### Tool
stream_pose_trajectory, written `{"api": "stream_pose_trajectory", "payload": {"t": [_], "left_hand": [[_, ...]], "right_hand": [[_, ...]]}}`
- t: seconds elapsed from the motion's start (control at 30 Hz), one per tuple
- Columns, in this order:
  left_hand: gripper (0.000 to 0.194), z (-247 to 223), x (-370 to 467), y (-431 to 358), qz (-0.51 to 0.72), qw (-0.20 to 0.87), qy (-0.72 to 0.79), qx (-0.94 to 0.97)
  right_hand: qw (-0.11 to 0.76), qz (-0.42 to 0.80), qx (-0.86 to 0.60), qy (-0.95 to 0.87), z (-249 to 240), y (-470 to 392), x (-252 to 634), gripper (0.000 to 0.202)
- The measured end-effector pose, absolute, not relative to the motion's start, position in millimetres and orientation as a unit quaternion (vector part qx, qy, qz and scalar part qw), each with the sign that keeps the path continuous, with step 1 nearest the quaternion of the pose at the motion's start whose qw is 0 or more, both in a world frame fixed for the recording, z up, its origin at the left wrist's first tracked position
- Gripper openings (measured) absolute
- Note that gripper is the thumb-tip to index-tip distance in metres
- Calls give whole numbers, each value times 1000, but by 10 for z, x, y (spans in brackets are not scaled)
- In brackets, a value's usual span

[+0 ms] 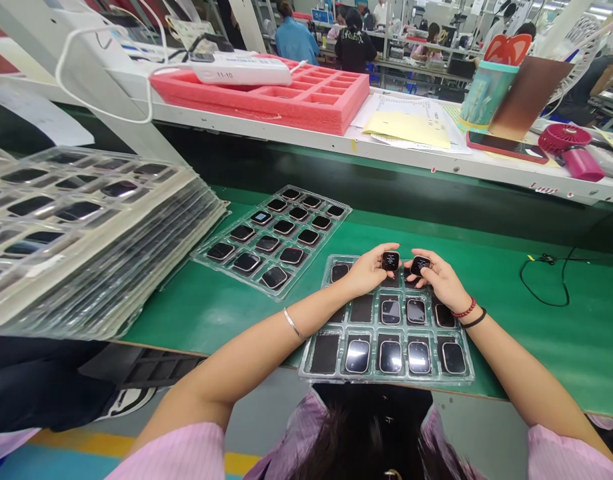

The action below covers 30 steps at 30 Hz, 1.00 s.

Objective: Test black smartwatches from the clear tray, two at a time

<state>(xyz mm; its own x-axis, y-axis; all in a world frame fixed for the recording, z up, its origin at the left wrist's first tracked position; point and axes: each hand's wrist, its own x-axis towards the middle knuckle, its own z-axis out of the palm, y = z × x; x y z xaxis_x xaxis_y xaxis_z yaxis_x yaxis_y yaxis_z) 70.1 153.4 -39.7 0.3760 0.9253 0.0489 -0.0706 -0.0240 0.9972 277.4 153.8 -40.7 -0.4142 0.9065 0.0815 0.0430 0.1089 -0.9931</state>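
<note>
My left hand (369,272) grips a smartwatch case (390,261) by its edges, its dark screen lit with small text. In my right hand (439,275) is a second smartwatch case (419,265), tilted, with lines of text on its screen and my thumb at its lower edge. Both are held over the far row of a clear plastic tray (306,371). Several watch cases sit in that tray's pockets, such as a watch case (390,357) in the near row. Its near left pocket (325,353) shows only a dark pad. My wrists hide parts of the tray.
Another clear tray (284,293) of watch cases lies to the left on the green bench (546,333). Beyond it leans a tall stack of trays (151,280). A shelf (411,148) holds red foam (346,113), papers and a phone (506,147). A black cable (541,303) lies right.
</note>
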Motion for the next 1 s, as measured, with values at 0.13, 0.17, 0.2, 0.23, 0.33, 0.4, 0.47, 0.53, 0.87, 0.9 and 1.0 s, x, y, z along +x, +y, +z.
{"api": "stream_pose_trajectory", "payload": {"t": [0.13,0.17,0.2,0.23,0.33,0.4,0.47,0.53,0.87,0.9,1.0], "left_hand": [[61,-393,701,1531,423,580,381,582],[55,-395,700,1533,425,575,382,586],[48,-399,699,1535,425,571,381,590],[41,-405,699,1538,425,569,379,593],[38,-424,701,1544,425,564,376,600],[46,-430,703,1544,427,557,376,606],[51,-426,703,1541,424,551,377,612],[52,-416,700,1538,419,545,382,617],[48,-394,704,1531,419,558,383,606],[50,-389,703,1529,417,554,385,609],[45,-377,697,1525,417,550,386,611]], "right_hand": [[391,548,-360,-645,-416,1528,2770,46],[385,546,-355,-654,-415,1520,2767,48],[378,545,-351,-662,-413,1512,2766,49],[370,544,-348,-668,-411,1506,2766,50],[363,540,-345,-676,-411,1504,2773,48],[370,538,-345,-674,-415,1513,2779,45],[375,537,-344,-673,-419,1520,2780,45],[374,534,-346,-675,-418,1516,2774,47],[385,547,-332,-665,-421,1526,2784,47],[387,549,-333,-662,-421,1529,2785,48],[381,548,-337,-664,-410,1521,2778,50]]}}
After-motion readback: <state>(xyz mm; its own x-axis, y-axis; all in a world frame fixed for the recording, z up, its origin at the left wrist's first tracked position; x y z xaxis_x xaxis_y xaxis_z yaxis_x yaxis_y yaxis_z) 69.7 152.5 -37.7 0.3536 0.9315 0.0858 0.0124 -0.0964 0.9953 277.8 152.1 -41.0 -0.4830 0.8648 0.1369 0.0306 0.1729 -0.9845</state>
